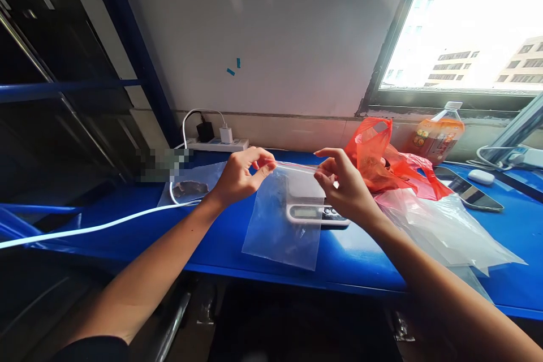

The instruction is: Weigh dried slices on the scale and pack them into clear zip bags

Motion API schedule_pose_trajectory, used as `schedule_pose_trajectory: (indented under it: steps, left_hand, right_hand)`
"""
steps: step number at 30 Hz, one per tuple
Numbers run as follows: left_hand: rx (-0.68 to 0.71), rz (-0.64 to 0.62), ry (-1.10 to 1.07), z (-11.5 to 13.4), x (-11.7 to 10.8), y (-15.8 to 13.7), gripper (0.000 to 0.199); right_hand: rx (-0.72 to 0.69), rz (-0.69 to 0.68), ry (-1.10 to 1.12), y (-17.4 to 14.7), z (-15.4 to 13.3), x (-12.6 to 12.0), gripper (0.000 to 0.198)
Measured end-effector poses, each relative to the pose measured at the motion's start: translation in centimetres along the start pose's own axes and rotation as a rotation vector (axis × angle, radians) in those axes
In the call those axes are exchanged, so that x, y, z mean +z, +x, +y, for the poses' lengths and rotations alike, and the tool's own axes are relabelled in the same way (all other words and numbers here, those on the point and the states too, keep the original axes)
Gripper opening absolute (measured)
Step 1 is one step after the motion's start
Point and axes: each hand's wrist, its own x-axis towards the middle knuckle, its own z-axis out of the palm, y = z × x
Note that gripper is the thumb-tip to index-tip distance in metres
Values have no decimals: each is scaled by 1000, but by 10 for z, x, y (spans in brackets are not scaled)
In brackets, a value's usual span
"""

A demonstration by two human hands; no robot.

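Note:
A clear zip-lock bag [280,226] hangs between my hands, its top edge stretched level. My left hand [246,172] pinches the top left corner between thumb and fingers. At the other top corner my right hand [341,181] grips the bag with thumb and fingers, its index finger raised off it. Through the bag shows part of a white kitchen scale [307,195] on the blue table, with a small display and buttons along its front. I cannot make out anything inside the bag.
To the left lies another clear bag with something dark in it [190,188], near a white cable [127,219]. A power strip [237,145] stands by the wall. At right are a red plastic bag [373,158], stacked clear bags [449,232], a drink bottle [441,133] and a phone [475,195].

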Motion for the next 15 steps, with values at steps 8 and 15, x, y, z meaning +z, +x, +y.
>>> schedule_pose_trajectory:
  steps: [8,15]
  left_hand:
    - [-71,75,-155,-3,-4,1,17]
    - [-299,-184,22,-37,-10,7,37]
  right_hand:
    - [55,-4,192,0,4,-2,29]
    - [3,250,184,-23,-29,-54,17]
